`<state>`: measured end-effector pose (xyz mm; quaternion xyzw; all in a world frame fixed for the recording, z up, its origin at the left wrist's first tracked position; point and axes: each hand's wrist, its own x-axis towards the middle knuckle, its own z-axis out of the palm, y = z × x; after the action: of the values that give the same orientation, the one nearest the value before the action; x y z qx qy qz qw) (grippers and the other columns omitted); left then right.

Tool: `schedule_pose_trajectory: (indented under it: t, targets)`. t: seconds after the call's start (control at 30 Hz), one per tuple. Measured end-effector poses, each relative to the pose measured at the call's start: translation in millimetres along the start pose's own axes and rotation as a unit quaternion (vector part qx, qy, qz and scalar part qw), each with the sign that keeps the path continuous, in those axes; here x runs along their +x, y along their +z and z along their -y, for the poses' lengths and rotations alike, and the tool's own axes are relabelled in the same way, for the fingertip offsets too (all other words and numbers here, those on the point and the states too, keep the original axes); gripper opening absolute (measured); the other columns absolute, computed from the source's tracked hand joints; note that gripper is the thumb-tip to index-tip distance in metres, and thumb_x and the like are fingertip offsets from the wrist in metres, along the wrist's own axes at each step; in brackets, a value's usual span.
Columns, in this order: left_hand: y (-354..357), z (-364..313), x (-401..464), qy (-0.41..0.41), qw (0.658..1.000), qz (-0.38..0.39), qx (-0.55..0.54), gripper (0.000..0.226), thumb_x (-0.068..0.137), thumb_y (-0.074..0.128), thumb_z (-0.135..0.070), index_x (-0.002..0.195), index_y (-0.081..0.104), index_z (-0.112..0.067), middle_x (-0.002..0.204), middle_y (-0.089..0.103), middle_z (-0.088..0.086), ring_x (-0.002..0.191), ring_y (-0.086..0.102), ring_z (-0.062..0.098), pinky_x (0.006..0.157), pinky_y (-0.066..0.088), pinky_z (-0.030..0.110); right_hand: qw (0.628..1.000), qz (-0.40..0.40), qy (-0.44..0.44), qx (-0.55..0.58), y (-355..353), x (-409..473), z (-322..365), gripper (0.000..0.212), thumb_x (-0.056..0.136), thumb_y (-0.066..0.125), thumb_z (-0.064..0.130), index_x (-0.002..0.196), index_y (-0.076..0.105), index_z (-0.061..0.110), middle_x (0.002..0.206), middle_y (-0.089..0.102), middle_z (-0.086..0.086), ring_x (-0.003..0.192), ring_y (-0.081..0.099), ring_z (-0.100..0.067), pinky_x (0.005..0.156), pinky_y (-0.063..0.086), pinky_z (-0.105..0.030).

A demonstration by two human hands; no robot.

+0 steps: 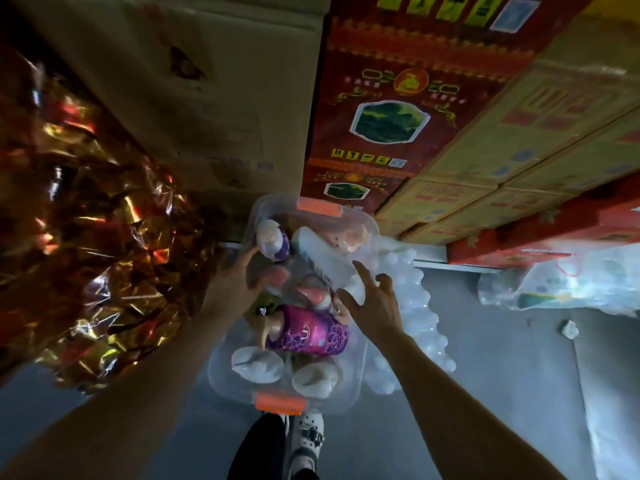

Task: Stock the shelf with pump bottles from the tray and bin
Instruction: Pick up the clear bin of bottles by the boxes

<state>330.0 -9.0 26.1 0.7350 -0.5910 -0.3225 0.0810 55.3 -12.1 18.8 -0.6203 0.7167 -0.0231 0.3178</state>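
Head view: bin (360, 372) of pump bottles (308, 332) between both hands' spread fingers (362, 271).

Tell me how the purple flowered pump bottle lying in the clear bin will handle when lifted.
The purple flowered bottle looks rigid and rounded, so it would likely roll if nudged. Its glossy wrap may be slippery. Lying wedged among other bottles in the clear bin, it could drag neighbours along.
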Motion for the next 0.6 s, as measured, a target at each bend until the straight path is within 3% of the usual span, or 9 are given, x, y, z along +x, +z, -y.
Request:
schedule_pose_trajectory:
  t: [0.13,0.3,0.5,0.6]
  targets:
    - [7.3,-1.7,8.8,-0.035,0.998,0.043,-0.023,0.069,0.085,0.057,-0.057,0.145,0.039,-0.028,0.125,0.061,0.018,0.109,0.060,0.039,0.088,0.049,0.040,0.999,0.022,0.034,0.030,14.9,13.3,1.7,0.071,0.086,0.064,0.058,0.148,0.032,0.042,0.128,0.045,-0.015,0.113,0.057,-0.041,0.097,0.050,-0.047]
    - [11.0,0.6,16.7,-0.068,0.992,0.067,-0.080,0.065,0.089,0.060,-0.049,0.145,0.033,-0.034,0.134,0.054,0.013,0.118,0.055,0.036,0.091,0.045,0.038,0.998,-0.011,0.056,0.032,19.3,20.7,2.9,0.069,0.083,0.071,0.053,0.144,0.041,0.040,0.109,0.044,-0.009,0.100,0.058,-0.037,0.090,0.051,-0.039]
    - [1.6,2.4,13.8,-0.069,0.988,0.083,-0.114,0.074,0.078,0.071,-0.050,0.142,0.036,-0.035,0.134,0.057,0.010,0.119,0.055,0.032,0.093,0.046,0.036,0.996,-0.031,0.071,0.037,15.0,17.1,2.9,0.067,0.081,0.072,0.052,0.142,0.046,0.042,0.102,0.049,-0.011,0.090,0.063,-0.037,0.086,0.052,-0.036]
    - [-1.4,1.3,-1.2,-0.051,0.989,0.070,-0.116,0.085,0.066,0.067,-0.072,0.138,0.038,-0.038,0.126,0.061,0.009,0.114,0.058,0.029,0.093,0.048,0.037,0.997,-0.023,0.068,0.032,9.0,5.2,-1.4,0.066,0.083,0.069,0.055,0.142,0.042,0.045,0.100,0.049,-0.010,0.093,0.062,-0.038,0.087,0.051,-0.038]
